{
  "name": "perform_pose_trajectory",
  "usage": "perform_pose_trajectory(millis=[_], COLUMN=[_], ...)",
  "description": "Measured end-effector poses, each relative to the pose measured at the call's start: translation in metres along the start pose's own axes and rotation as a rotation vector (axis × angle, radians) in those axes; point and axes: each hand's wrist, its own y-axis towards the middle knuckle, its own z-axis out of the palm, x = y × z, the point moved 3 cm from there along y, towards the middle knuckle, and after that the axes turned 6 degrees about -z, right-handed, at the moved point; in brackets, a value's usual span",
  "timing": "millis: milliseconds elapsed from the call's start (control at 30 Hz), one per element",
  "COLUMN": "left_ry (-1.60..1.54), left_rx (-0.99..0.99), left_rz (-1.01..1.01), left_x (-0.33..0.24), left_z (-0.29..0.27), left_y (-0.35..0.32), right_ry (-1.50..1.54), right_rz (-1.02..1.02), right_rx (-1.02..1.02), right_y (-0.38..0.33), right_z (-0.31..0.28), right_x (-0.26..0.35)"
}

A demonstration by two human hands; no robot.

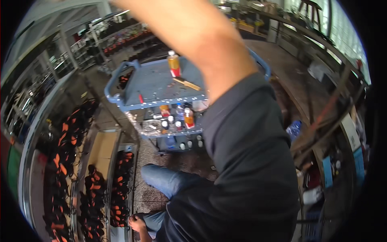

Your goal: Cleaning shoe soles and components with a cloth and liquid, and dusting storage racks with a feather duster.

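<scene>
My left hand (137,222) is low at the left, beside my jeans-clad leg and the edge of a rack. Its fingers are curled in; whatever they may hold is too small to make out. A raised right forearm (189,38) in a rolled dark sleeve crosses the upper middle, and my right hand lies beyond the top edge. Behind that arm stands a blue trolley (151,86). On its top are a bottle of yellow liquid with a red label (173,63), a wooden-handled brush (187,84) and a small red stick-like thing (141,98).
Lower trolley shelves hold another orange bottle (188,118) and several white-capped small bottles (190,144). Racks of black and orange parts (119,197) run along the left. A cluttered bench (330,161) borders the right, with a blue plastic bag (294,129).
</scene>
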Motion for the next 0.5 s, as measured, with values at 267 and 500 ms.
perform_pose_trajectory(millis=[267, 500], left_ry=[0.022, 0.042], left_rx=[-0.086, 0.14], left_rz=[0.176, 0.18], left_x=[-0.016, -0.055], left_z=[0.026, 0.057], left_y=[0.045, 0.078], right_ry=[-0.775, -1.172], right_rz=[0.695, 1.236], right_rx=[0.063, 0.064], right_y=[-0.297, -0.401], right_z=[-0.275, -0.338], right_x=[-0.176, -0.125])
